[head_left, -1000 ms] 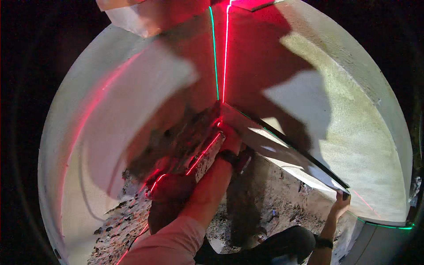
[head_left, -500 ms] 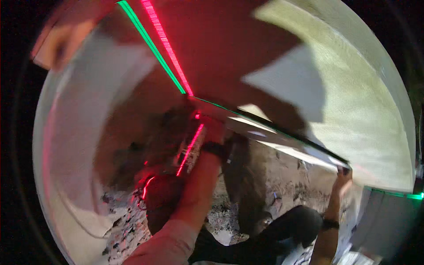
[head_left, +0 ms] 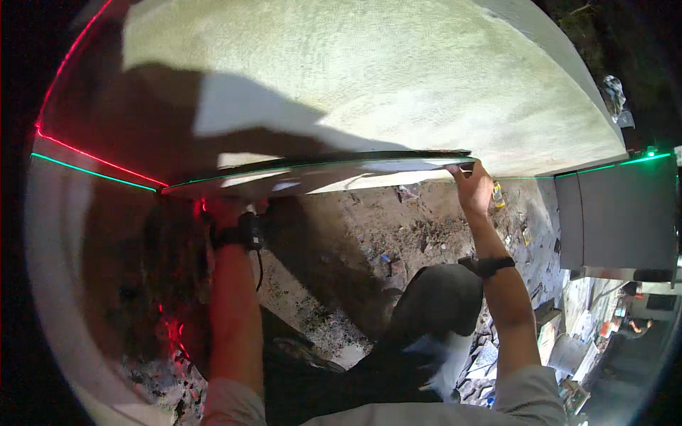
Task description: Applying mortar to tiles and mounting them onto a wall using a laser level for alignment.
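Note:
A long, flat straightedge board (head_left: 320, 170) is pressed against the pale rough plastered wall (head_left: 369, 78), running almost level across the picture. My left hand (head_left: 224, 209) grips its left end in deep shadow, with a dark watch on the wrist. Its right end is held by my right hand (head_left: 472, 186), fingers curled over the edge, a dark band on that wrist too. A green laser line (head_left: 92, 172) and a red laser line (head_left: 92, 154) cross the shaded wall at the left.
Below the board lies rough ground (head_left: 369, 241) strewn with dried mortar and rubble. My dark-trousered knee (head_left: 437, 298) is raised above it. A grey wall panel (head_left: 614, 213) stands at the right, with buckets and debris (head_left: 568, 348) below it.
The view has swung, so the board that slanted down to the right now lies almost level. The laser lines that ran up the wall now cross it at the left. Both hands kept their grip.

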Action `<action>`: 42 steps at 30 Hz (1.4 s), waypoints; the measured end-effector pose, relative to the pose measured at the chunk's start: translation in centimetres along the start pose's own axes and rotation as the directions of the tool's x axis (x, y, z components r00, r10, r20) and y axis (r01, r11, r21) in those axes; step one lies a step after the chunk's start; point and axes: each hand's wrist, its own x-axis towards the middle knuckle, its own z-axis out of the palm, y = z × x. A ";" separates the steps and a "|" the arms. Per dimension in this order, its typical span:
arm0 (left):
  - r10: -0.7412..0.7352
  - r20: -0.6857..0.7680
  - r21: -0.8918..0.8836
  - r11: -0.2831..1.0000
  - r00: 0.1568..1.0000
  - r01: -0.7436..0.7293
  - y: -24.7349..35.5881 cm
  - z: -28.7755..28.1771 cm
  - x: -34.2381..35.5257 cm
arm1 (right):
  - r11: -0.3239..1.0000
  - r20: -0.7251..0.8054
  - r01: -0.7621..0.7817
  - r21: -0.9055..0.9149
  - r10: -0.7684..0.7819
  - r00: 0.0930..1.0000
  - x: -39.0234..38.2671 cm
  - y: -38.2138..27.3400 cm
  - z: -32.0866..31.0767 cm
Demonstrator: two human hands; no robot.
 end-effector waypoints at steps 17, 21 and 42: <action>-0.188 -0.094 -0.464 0.877 0.978 0.125 6.1 1.5 -5.1 | 0.959 0.935 -0.257 -0.116 0.193 0.299 7.2 6.2 1.6; -0.234 -0.120 -0.599 0.792 0.965 0.117 6.8 2.0 -4.9 | 0.868 0.889 -0.477 0.138 0.104 0.446 5.6 6.1 4.5; -0.343 -0.097 -0.926 0.375 0.934 0.041 9.3 3.0 -5.5 | -0.354 0.577 -0.455 0.817 0.502 0.644 -0.3 -3.1 12.7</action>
